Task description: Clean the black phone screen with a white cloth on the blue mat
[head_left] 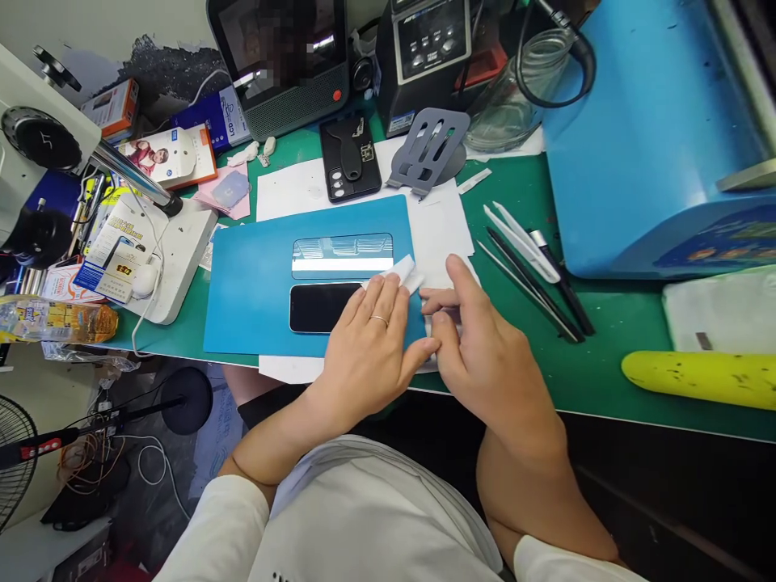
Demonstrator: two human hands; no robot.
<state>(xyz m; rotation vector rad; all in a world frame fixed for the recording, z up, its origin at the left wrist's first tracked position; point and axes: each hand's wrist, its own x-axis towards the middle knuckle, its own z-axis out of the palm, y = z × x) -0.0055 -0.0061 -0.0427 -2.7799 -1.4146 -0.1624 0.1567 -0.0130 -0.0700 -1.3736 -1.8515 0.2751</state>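
A black phone (pixel 318 307) lies screen up on a blue mat (pixel 255 283). Just behind it lies a clear screen protector (pixel 343 255). My left hand (pixel 369 343) rests flat over the phone's right end, fingers stretched out, a ring on one finger, with a small white wipe (pixel 405 271) under the fingertips. My right hand (pixel 478 343) sits beside it on the white paper (pixel 440 230), thumb and forefinger pinched near a small white piece I cannot make out.
Tweezers and thin tools (pixel 533 263) lie to the right, before a blue machine (pixel 655 137). A yellow roller (pixel 697 376) lies near the front edge. A black phone case (pixel 350 158), grey stand (pixel 429 149), microscope base (pixel 175 250) and boxes crowd the back and left.
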